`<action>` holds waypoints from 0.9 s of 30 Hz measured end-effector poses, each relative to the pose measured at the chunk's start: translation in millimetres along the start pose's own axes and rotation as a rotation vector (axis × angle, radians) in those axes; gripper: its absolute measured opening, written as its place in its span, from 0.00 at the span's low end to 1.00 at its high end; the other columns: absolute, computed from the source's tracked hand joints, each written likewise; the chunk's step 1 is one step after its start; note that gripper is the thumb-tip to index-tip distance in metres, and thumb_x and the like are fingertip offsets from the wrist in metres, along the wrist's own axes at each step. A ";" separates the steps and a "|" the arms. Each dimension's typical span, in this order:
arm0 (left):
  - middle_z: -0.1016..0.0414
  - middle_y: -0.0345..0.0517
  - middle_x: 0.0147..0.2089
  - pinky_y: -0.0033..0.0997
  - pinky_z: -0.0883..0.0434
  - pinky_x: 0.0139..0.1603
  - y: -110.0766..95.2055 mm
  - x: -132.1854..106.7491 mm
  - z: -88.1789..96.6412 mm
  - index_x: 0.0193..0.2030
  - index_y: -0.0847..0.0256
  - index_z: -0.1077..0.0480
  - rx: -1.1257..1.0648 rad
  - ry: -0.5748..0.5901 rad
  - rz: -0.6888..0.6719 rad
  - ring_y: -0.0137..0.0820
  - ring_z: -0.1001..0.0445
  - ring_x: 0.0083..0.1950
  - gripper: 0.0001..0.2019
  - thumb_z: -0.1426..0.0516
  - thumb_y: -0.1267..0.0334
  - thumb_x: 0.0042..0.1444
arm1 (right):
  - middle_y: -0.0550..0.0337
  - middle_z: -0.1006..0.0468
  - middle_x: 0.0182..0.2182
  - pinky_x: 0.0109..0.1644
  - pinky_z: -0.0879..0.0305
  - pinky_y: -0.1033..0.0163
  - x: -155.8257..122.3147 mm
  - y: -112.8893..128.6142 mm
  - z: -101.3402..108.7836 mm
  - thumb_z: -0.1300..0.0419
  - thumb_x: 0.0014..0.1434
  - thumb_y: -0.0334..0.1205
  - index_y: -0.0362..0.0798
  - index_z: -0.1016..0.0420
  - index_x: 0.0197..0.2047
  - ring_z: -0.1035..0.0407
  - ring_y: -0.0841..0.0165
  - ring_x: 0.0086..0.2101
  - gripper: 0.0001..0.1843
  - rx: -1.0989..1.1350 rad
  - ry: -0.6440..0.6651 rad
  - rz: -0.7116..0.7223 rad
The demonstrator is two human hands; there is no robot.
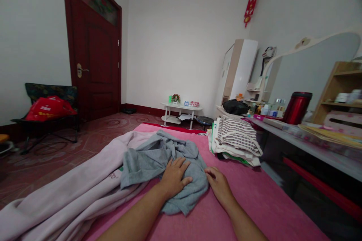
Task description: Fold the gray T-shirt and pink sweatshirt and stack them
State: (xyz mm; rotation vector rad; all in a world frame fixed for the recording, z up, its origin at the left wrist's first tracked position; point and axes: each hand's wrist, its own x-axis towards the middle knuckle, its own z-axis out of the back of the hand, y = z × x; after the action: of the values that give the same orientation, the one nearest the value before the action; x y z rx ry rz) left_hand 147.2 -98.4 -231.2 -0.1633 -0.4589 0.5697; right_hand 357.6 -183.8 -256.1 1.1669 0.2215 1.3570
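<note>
A crumpled grey garment (152,160) lies on the pink bed cover (249,196) in front of me. My left hand (174,177) rests flat on its near right part, fingers stretched out. My right hand (217,182) lies beside the garment's right edge, with its fingertips touching or pinching the cloth there; the fingers are partly curled. A long pale pink blanket or robe (70,192) stretches from the grey garment toward the lower left.
A stack of folded clothes (236,139), striped on top, sits at the bed's far right. A dressing table (311,143) with a red flask (296,107), bottles and a mirror runs along the right. A dark red door (96,60), a chair with a red bag (49,107) and a small white table (181,109) stand beyond.
</note>
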 end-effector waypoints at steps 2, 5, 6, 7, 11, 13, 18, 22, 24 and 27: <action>0.42 0.52 0.67 0.55 0.49 0.67 -0.3 -0.3 0.7 0.65 0.54 0.41 -0.003 0.001 -0.003 0.45 0.45 0.68 0.29 0.46 0.48 0.59 | 0.54 0.25 0.33 0.44 0.34 0.60 -0.1 1.0 0.4 0.47 0.54 0.38 0.47 0.24 0.33 0.29 0.62 0.38 0.10 0.002 -0.004 0.003; 0.42 0.52 0.67 0.55 0.49 0.67 0.0 0.4 1.4 0.65 0.54 0.41 -0.006 0.005 -0.003 0.45 0.45 0.68 0.29 0.46 0.48 0.59 | 0.54 0.25 0.33 0.44 0.34 0.60 -0.1 2.7 1.0 0.48 0.54 0.38 0.47 0.25 0.32 0.30 0.62 0.38 0.11 -0.006 -0.004 0.006; 0.42 0.52 0.67 0.55 0.49 0.67 0.2 0.7 1.6 0.65 0.54 0.42 -0.005 0.007 -0.003 0.45 0.45 0.68 0.29 0.46 0.48 0.59 | 0.54 0.25 0.33 0.44 0.35 0.60 -0.1 3.2 1.2 0.48 0.54 0.38 0.47 0.25 0.32 0.30 0.62 0.38 0.11 -0.010 0.002 0.005; 0.42 0.52 0.68 0.55 0.50 0.67 0.4 1.0 1.6 0.66 0.53 0.42 -0.005 0.009 -0.004 0.45 0.45 0.68 0.29 0.46 0.48 0.59 | 0.53 0.25 0.33 0.44 0.35 0.60 -0.1 3.5 1.4 0.48 0.54 0.38 0.47 0.25 0.32 0.30 0.62 0.38 0.11 -0.012 0.009 0.005; 0.42 0.52 0.68 0.55 0.50 0.67 0.7 0.8 1.7 0.66 0.53 0.42 -0.005 0.019 -0.005 0.45 0.45 0.68 0.30 0.46 0.48 0.58 | 0.53 0.25 0.34 0.45 0.35 0.59 0.0 3.6 2.5 0.48 0.54 0.38 0.47 0.25 0.33 0.30 0.61 0.39 0.11 -0.001 0.028 0.002; 0.42 0.52 0.67 0.54 0.50 0.67 0.7 0.0 1.8 0.65 0.54 0.42 -0.008 0.022 -0.006 0.45 0.45 0.68 0.30 0.46 0.48 0.58 | 0.53 0.25 0.34 0.45 0.35 0.59 0.2 3.2 3.0 0.48 0.54 0.38 0.47 0.25 0.33 0.30 0.61 0.39 0.11 0.003 0.035 0.004; 0.43 0.52 0.68 0.55 0.50 0.67 2.0 -0.5 3.0 0.65 0.54 0.42 -0.016 0.028 -0.015 0.45 0.45 0.68 0.29 0.45 0.49 0.58 | 0.53 0.26 0.35 0.46 0.35 0.59 0.4 3.1 4.2 0.48 0.53 0.38 0.47 0.25 0.33 0.30 0.61 0.39 0.11 0.000 0.046 0.012; 0.44 0.52 0.68 0.54 0.50 0.67 3.1 0.3 3.7 0.66 0.54 0.42 -0.018 0.044 -0.020 0.45 0.46 0.68 0.30 0.45 0.50 0.58 | 0.53 0.25 0.34 0.46 0.35 0.59 0.2 5.7 5.5 0.48 0.53 0.38 0.47 0.25 0.32 0.30 0.61 0.39 0.11 -0.009 0.050 0.017; 0.44 0.52 0.68 0.54 0.50 0.67 3.2 0.3 3.9 0.66 0.55 0.42 -0.017 0.044 -0.016 0.45 0.46 0.68 0.30 0.45 0.50 0.58 | 0.53 0.25 0.34 0.46 0.35 0.59 0.2 7.7 6.2 0.48 0.53 0.38 0.47 0.25 0.32 0.30 0.61 0.39 0.11 -0.007 0.051 0.013; 0.44 0.52 0.68 0.54 0.50 0.67 3.3 0.0 4.1 0.66 0.54 0.42 -0.022 0.050 -0.012 0.45 0.46 0.68 0.30 0.45 0.51 0.58 | 0.53 0.25 0.34 0.45 0.34 0.59 0.2 10.2 7.0 0.47 0.53 0.38 0.47 0.25 0.32 0.30 0.61 0.39 0.10 -0.006 0.053 0.006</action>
State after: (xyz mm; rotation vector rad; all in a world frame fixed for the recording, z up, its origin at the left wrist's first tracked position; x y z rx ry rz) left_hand 143.6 -95.6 -228.4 -0.1956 -0.4177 0.5475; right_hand 356.2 -189.3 -245.2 1.1280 0.2515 1.3941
